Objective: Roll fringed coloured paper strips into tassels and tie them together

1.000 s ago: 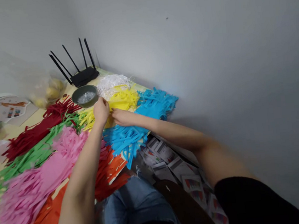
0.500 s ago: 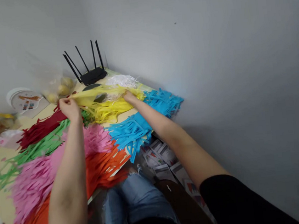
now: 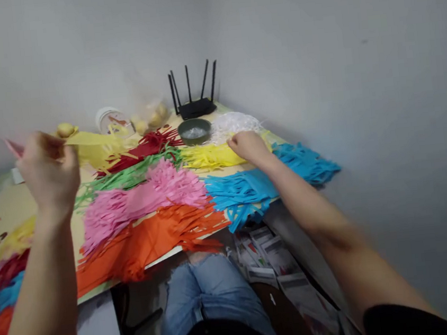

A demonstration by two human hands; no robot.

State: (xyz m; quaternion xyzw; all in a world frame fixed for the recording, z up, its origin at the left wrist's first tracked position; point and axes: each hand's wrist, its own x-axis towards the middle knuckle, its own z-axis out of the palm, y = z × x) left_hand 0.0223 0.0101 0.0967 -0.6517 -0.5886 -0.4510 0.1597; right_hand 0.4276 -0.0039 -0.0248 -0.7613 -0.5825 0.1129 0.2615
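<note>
My left hand (image 3: 49,164), raised at the left and slightly blurred, pinches one end of a yellow fringed paper strip (image 3: 93,141). The strip stretches to the right above the table, its cut ends dangling. My right hand (image 3: 248,146) is closed over a pile of yellow fringed paper (image 3: 214,155); whatever its fingers hold is hidden. Just behind that hand lies white shredded paper (image 3: 237,123), beside a dark green bowl (image 3: 195,132) with clear contents. Blue fringed paper (image 3: 245,186) lies below my right wrist.
Pink (image 3: 142,197), orange (image 3: 147,239), green (image 3: 128,173) and dark red fringed paper (image 3: 145,149) cover the table. A black router (image 3: 197,108) with upright antennas stands in the back corner. Behind the strip are a white round container (image 3: 112,120) and a bag of yellowish balls (image 3: 150,119).
My left hand has moved left and up with the yellow strip, whose other end has come away from my right hand. My right hand stays by the yellow pile. The view has turned left.
</note>
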